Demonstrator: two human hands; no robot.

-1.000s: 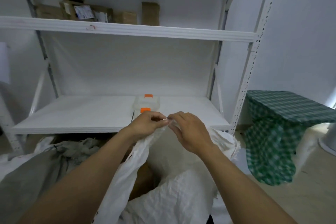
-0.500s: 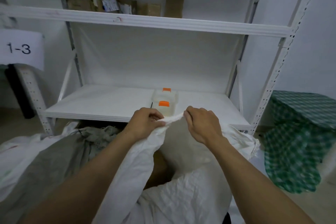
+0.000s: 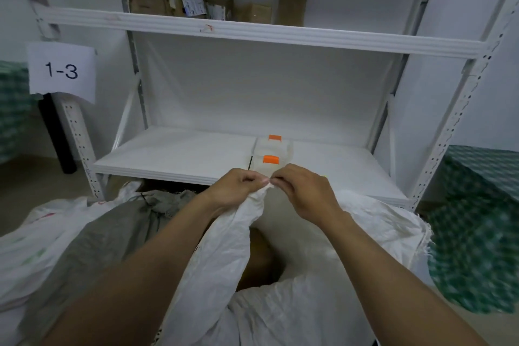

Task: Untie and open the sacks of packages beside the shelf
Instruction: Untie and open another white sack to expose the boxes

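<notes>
Both grips are clamped on the raised mouth edge of the white sack (image 3: 280, 303) in the middle of the frame: the left hand (image 3: 238, 191) bunches the woven cloth in curled fingers, and the right hand (image 3: 303, 194) pinches the same edge, their fingertips meeting. Below them the sack gapes on a dim brown shape (image 3: 258, 255), perhaps a package. A grey sack (image 3: 112, 239) lies against it at lower left, its neck bunched. Both sit on the floor (image 3: 28, 185) in front of the white shelf (image 3: 182, 154), whose lower board carries a clear box (image 3: 273, 154) with orange clasps just beyond the hands. Cardboard packages (image 3: 196, 5) stand on the upper board at top centre. A paper sign (image 3: 61, 70) reading 1-3 hangs at left, and green checked cloth (image 3: 477, 233) drapes at right. Half a second ago the hands held the edge a little apart; now they have closed together, and the sign sits further into frame.
</notes>
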